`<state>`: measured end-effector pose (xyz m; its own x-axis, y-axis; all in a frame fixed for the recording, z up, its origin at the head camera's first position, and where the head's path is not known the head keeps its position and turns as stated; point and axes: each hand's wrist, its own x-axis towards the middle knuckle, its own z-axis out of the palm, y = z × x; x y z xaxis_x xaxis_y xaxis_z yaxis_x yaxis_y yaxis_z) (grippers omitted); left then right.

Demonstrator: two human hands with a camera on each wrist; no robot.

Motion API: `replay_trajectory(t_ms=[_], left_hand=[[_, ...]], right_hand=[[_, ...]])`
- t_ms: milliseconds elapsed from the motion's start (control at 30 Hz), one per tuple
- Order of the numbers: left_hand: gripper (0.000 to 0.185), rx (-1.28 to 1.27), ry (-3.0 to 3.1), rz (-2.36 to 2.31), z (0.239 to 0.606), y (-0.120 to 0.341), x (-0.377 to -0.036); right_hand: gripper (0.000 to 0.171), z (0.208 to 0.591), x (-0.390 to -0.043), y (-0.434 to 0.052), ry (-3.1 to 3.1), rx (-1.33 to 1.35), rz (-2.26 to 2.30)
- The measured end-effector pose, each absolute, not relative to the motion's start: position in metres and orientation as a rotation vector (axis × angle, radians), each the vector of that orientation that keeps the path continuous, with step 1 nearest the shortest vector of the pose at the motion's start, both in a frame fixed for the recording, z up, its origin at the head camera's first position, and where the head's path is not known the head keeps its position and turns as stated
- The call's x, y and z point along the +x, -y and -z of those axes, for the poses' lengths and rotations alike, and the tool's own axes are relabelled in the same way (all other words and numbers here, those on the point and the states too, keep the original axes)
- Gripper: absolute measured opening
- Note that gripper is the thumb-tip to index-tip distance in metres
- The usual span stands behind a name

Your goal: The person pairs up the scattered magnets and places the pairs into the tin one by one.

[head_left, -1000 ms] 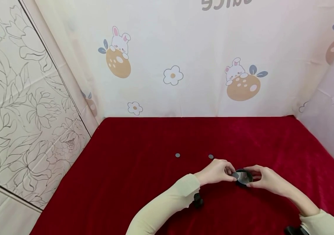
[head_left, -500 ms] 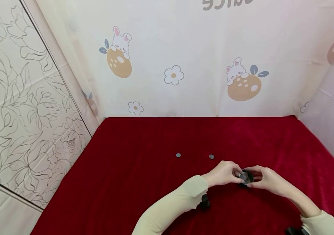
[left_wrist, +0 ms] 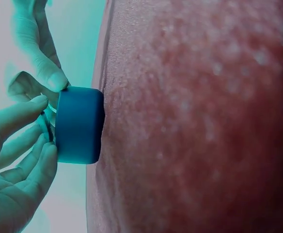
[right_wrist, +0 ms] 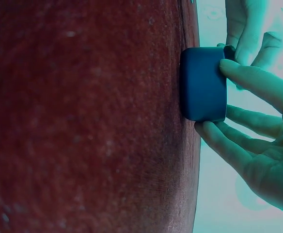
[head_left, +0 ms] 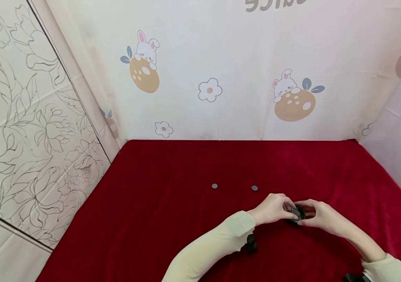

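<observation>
A short, round, dark container (head_left: 302, 211) with an open top stands upright on the red cloth. My right hand (head_left: 322, 215) holds it by the side, thumb and fingers spread around its wall; in the right wrist view the fingertips touch its smooth wall (right_wrist: 203, 85). Between thumb and fingers my left hand (head_left: 274, 207) pinches a thin, coin-like grey disc (head_left: 294, 213) at the container's mouth. The left wrist view has the disc (left_wrist: 47, 127) tilted right by the rim, partly hidden by fingers. Two similar grey discs, one left (head_left: 215, 186) and one nearer (head_left: 254, 188), lie flat beyond my left hand.
Red velvety cloth (head_left: 172, 203) covers the table. A pale curtain (head_left: 235, 51) printed with rabbits and flowers hangs behind it, and a floral panel (head_left: 45, 129) borders the left side. Dark wrist-worn devices (head_left: 251, 244) sit under my forearms.
My left hand has moved right, bringing the pinched disc from the container's left rim in over its mouth. The right hand and container stay nearly in place.
</observation>
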<state>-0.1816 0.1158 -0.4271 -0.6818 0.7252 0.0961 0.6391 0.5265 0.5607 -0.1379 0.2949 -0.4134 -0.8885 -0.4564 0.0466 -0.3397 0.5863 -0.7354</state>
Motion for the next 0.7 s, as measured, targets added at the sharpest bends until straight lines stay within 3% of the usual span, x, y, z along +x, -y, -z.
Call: replay_trajectory(t_ms=[167,700], left_hand=[[0.030,1.205,-2.618,-0.850,0.426,-0.110,-0.183],[0.021,1.077,-2.596,-0.975,0.425,-0.062,-0.202]], right_hand=[[0.056,0.414,-0.138,-0.294,-2.668,-0.658,1.177],[0.049,0.398,-0.154,-0.272,-2.804,-0.663,0.997]])
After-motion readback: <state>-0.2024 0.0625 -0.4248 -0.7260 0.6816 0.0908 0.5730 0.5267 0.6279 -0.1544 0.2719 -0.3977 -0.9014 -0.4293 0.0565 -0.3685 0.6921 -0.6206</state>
